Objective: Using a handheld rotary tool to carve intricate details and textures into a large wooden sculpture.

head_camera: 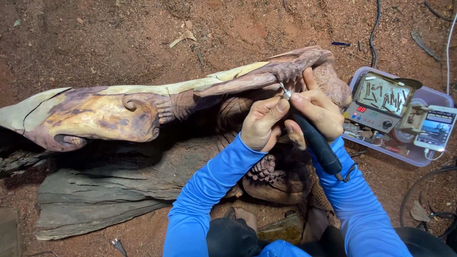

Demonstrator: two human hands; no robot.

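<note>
Head view, looking down: a person in blue sleeves is kneeling over a large wood carving point(157, 107) lying on the red dirt floor point(95, 33).

Step in hand, as I judge it: fine detailing of the carved relief near the upper right end of the piece. The right hand point(316, 112) is holding a dark rotary handpiece point(316, 143) pen-fashion, its grip closed around the barrel, and the metal tip is touching the wood just under the long curved limb. The left hand point(261, 121) is bracing beside it, fingers curled, thumb pressing against the tool's nose; its grip is closed on the tool's front end.

Next move, I judge, is calling for small, steady strokes with both hands staying locked together, since the tip is sitting in a tight recess.

Carving's look: long, tapering to the left, reddish-purple heartwood with pale yellow sapwood along the top, scroll curls and ribbed bands cut in, resting on a grey weathered slab point(104, 195).

Just to the right, a plastic tray point(428, 159) is holding a control box point(373, 112) with a lit red display, burrs, and a phone point(435, 128).
</note>
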